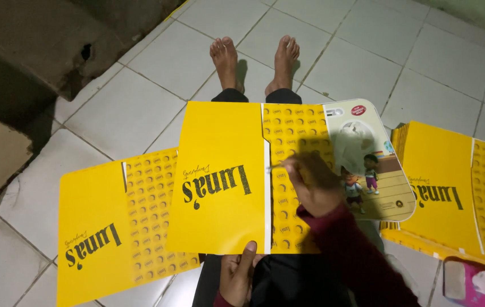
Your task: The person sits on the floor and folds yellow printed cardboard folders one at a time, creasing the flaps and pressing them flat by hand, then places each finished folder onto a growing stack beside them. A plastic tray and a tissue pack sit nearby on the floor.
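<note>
A flat yellow cardboard sheet (220, 176), printed with dark lettering and a dotted panel, lies across my lap. My left hand (237, 276) grips its near edge from below, thumb on top. My right hand (311, 182), in a dark red sleeve, rests on the dotted panel near the sheet's slit, fingers curled and pressing down. Tucked against the sheet's right side is a rounded card (367, 148) with cartoon children.
Another yellow sheet (94, 233) lies on the white tiled floor at my left. A stack of the same sheets (453, 187) sits at my right, with a pink pack (475, 284) by it. My bare feet (254, 57) stretch ahead. A concrete step (32, 51) rises at far left.
</note>
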